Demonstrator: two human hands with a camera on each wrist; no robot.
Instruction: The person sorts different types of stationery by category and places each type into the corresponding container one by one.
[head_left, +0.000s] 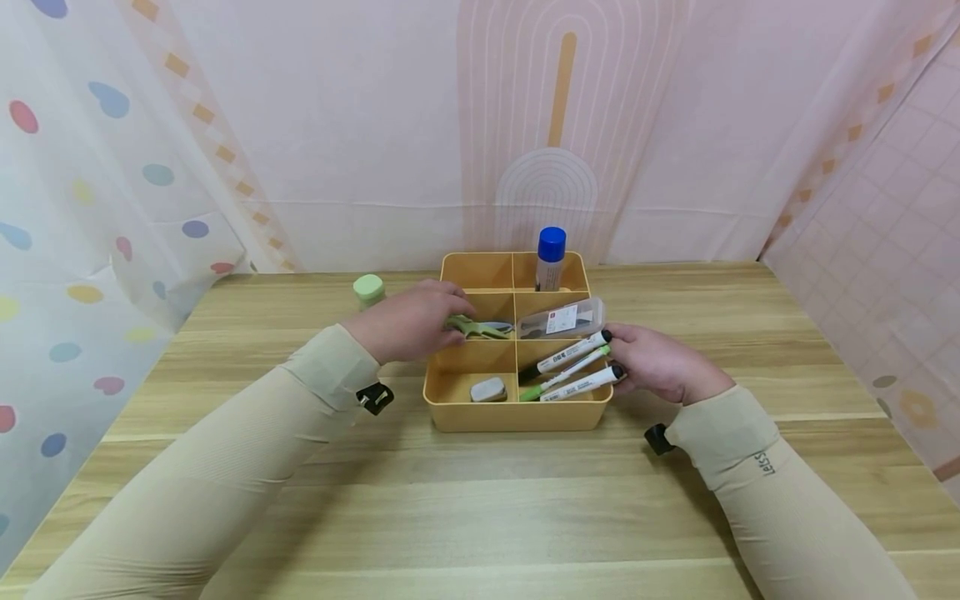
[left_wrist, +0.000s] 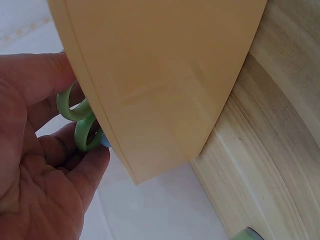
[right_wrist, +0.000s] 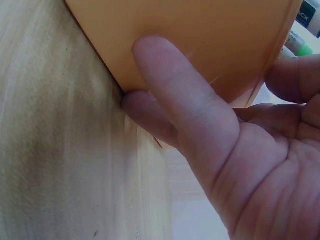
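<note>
A yellow-orange desk organizer with several compartments stands on the table. At its left side, my left hand grips a pair of scissors by the green handles, with the blades over a middle compartment. In the left wrist view the scissors' finger loops show between thumb and fingers, next to the organizer's outer wall. My right hand lies against the organizer's right side. The right wrist view has its fingers extended along the outer wall.
Whiteboard markers lean out of the front right compartment, close to my right hand. Behind them sit a clear plastic case and a blue-capped tube. A small pale box lies front left. A green-lidded container stands behind my left hand.
</note>
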